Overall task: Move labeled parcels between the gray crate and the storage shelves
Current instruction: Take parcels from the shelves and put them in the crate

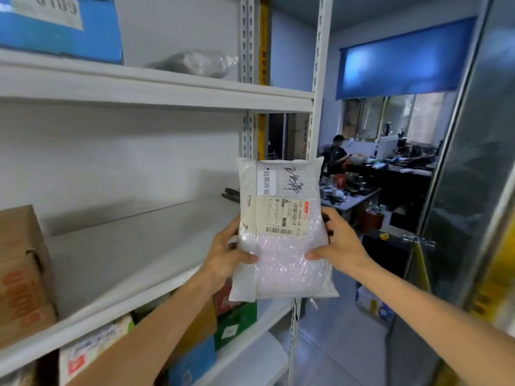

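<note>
A white bubble-wrap parcel (281, 235) with a shipping label and black handwriting stands upright in front of me, held by both hands. My left hand (227, 253) grips its left edge, thumb across the front. My right hand (338, 240) grips the right edge, thumb on the front and fingers behind. The parcel hovers at the right end of the white middle shelf (117, 246), just off its front edge. The gray crate is not in view.
A brown carton (22, 271) sits at the left of the middle shelf. A blue box (61, 26) and a wrapped grey parcel (195, 62) lie on the shelf above. Several boxes (195, 344) fill the shelf below. A person works at cluttered desks (362, 185) beyond the shelf post.
</note>
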The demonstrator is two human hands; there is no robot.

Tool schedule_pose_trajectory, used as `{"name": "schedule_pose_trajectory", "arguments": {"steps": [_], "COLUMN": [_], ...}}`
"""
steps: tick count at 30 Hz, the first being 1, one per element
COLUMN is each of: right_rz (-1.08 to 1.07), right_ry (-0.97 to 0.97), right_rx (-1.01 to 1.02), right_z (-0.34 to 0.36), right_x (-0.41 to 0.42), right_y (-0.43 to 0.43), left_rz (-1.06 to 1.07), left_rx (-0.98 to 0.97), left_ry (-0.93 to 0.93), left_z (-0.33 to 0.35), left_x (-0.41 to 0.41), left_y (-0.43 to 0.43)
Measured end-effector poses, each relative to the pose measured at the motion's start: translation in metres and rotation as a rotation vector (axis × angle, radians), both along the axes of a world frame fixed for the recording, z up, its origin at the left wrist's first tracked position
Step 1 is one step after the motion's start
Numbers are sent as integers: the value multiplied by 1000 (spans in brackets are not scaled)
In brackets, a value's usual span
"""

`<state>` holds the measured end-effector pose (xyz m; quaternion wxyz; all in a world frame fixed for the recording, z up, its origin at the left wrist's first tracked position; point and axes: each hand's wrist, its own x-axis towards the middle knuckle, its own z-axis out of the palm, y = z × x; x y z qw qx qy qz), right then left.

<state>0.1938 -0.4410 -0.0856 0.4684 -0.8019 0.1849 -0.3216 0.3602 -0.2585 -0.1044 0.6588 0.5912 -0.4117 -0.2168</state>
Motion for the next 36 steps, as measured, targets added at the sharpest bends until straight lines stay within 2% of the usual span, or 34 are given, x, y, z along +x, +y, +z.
{"name": "schedule_pose_trajectory", "arguments": {"steps": [4, 8, 21, 31, 36], "right_rz": [-154, -401, -1072, -1562, -1755], "right_ry": [33, 55, 84, 95, 81], "right_rx": [16, -10, -4, 57, 11], "right_z": [-13, -18, -22, -54, -59], "right_x": [-58, -117, -300, -473, -551], "right_y": [-2, 2, 58, 154, 192], "left_rz": [-105, -253, -823, -1325, -1493], "left_rx": [51, 105, 144, 121, 145], "left_ry": [-12, -43, -151, -230, -192], "left_z": [-7, -17, -20, -45, -50], "left_x": [-33, -67, -226, -439, -545], "left_y": [-24, -57, -151, -166, -162]}}
